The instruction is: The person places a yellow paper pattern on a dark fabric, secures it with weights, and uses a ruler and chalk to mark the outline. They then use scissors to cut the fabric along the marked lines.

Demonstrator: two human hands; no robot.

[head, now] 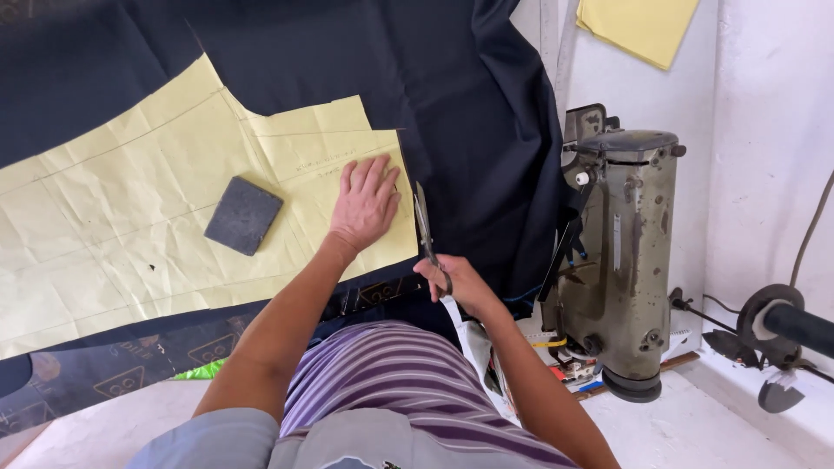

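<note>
Left hand (pixel 365 204) flat, fingers spread, on yellow paper pattern (pixel 130 226) – right hand (pixel 456 280) grips scissors (pixel 426 233) at its edge, over dark fabric (pixel 469 113).

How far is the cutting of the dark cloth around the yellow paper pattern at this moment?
Done: the paper pattern lies on the dark cloth, with a grey weight on it. In hand: the left hand presses it while the right hand cuts with scissors along its right edge. Left: the other edges look uncut.

left hand (pixel 365 201) flat on yellow paper pattern (pixel 130 208) | right hand (pixel 456 280) holds scissors (pixel 427 233) at dark fabric (pixel 486 130)
</note>
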